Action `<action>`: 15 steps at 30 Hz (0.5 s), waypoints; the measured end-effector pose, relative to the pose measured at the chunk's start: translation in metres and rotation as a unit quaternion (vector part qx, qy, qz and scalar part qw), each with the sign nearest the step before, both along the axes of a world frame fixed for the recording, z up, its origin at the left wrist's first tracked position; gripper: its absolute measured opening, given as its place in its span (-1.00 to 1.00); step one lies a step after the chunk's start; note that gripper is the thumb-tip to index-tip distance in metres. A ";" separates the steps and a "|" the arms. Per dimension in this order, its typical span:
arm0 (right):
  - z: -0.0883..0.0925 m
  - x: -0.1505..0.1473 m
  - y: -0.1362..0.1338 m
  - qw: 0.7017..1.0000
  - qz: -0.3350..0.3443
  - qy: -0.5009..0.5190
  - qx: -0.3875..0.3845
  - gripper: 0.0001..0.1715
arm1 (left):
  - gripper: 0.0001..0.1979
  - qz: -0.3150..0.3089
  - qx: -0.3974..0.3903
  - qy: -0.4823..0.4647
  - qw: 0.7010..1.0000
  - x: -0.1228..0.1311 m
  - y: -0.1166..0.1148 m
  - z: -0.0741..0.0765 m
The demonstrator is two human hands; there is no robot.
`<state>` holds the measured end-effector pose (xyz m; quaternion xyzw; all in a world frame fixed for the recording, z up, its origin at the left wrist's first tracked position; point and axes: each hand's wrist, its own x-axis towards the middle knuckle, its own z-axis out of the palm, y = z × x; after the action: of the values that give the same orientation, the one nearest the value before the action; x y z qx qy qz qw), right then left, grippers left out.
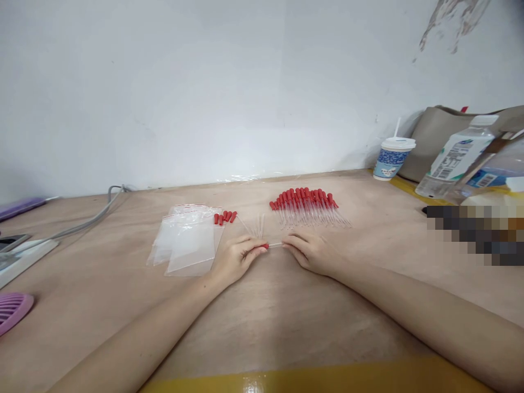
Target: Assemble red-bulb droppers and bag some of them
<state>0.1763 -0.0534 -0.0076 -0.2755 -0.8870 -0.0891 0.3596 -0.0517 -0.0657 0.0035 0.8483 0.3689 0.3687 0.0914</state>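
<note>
My left hand (241,255) pinches a red rubber bulb (265,246) between thumb and fingers. A thin clear dropper tube (275,245) runs from that bulb to the right, where my right hand (308,252) grips its other end. Just beyond my left hand lie several loose clear tubes (257,226). Several loose red bulbs (225,217) sit further to the left, at the edge of a stack of clear zip bags (190,240). A fanned pile of droppers with red bulbs (305,204) rests on the table beyond my right hand.
A lidded paper cup (393,159), a plastic bottle (456,158) and a grey bag (426,136) stand at the back right. On the left are a grey cable (96,218), a purple object (22,207) and a pink slatted item (14,312). The wall (245,93) bounds the table behind.
</note>
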 end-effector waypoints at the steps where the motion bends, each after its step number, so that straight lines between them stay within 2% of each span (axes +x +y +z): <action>1: -0.001 0.000 0.001 1.000 -0.001 -0.001 0.006 -0.73 | -0.78 0.003 -0.008 0.001 1.000 0.001 -0.001 0.001; 8: 0.003 -0.005 -0.006 0.999 -0.009 0.003 0.037 -0.73 | -0.85 -0.002 -0.048 -0.005 0.999 0.009 -0.010 0.010; 15: 0.005 -0.011 -0.011 1.000 -0.017 -0.005 0.007 -0.69 | -0.89 -0.002 -0.053 0.007 0.999 0.012 -0.014 0.013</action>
<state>0.1656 -0.0648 -0.0022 -0.2872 -0.8834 -0.1032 0.3556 -0.0394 -0.0800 0.0166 0.8456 0.3868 0.3423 0.1348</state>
